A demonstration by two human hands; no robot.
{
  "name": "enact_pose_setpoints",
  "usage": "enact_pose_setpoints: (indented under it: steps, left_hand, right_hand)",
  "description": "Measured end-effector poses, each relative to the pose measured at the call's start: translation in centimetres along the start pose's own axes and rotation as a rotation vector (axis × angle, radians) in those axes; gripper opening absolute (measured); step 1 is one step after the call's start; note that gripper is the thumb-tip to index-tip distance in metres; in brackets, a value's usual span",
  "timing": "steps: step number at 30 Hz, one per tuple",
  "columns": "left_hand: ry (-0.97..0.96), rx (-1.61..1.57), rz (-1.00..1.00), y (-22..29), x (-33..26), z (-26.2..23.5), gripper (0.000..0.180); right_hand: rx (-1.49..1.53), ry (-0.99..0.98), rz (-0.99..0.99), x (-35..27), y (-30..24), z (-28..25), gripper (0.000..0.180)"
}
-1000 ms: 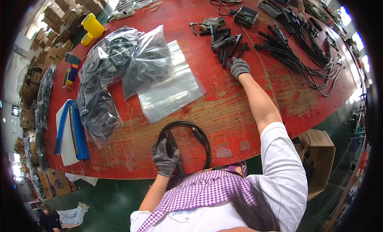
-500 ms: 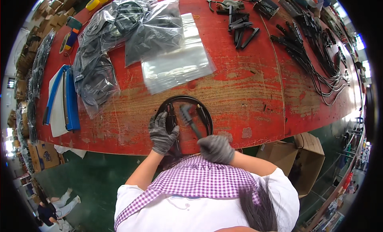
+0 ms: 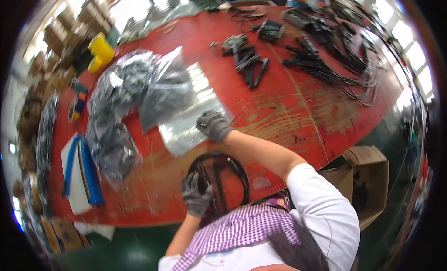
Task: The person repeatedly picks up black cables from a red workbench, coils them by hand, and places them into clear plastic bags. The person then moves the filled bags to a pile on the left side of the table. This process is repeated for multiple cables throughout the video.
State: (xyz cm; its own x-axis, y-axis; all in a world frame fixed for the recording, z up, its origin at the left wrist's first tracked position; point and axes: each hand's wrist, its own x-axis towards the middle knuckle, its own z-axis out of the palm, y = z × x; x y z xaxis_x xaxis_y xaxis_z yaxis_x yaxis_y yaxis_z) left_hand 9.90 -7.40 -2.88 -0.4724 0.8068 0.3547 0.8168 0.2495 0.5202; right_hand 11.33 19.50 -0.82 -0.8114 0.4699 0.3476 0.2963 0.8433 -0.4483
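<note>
A black cable coil [image 3: 219, 180] lay flat as a round loop at the near edge of the red table. Just beyond it lay an empty clear plastic bag [image 3: 193, 119], flat and shiny.

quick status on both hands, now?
Left hand: closed, holding the black cable coil near the table edge.
Right hand: reached out onto the clear bag; grip cannot be told.

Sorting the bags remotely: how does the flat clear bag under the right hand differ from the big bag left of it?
The flat clear bag lies thin and looks empty; the big bag bulges with dark parts. The right hand touches the flat one, not the big one. Both are clear plastic on the red table.
</note>
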Motion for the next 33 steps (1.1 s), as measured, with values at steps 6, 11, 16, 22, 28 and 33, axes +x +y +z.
enact_pose_setpoints:
  steps: [6, 11, 16, 22, 28, 33]
  left_hand:
    - [-0.044, 0.059, -0.010, 0.3, -0.4, -0.2, 0.058]
    - [-0.087, 0.040, -0.051, -0.3, 0.0, 0.3, 0.055]
    - [-0.182, -0.035, -0.131, -0.6, 4.9, -0.5, 0.042]
    - [-0.086, 0.116, 0.262, -6.1, 18.7, 4.2, 0.023]
    - [-0.200, 0.121, 0.316, -10.6, 20.1, 6.6, 0.014]
    - [-0.133, 0.080, 0.298, -12.9, 20.7, 6.5, 0.010]
  right_hand:
    - [-0.102, -0.412, 0.141, 5.1, 2.5, 2.9, 0.026]
    - [0.012, -0.296, 0.138, 4.7, 3.8, 4.0, 0.030]
    - [-0.021, -0.424, 0.089, 5.6, 4.2, 3.9, 0.028]
    - [-0.011, -0.364, 0.142, 6.1, 4.0, 4.2, 0.029]
    - [0.080, -0.472, 0.131, 5.8, 4.3, 3.0, 0.025]
    - [0.068, -0.611, 0.208, 7.1, 4.2, 2.0, 0.028]
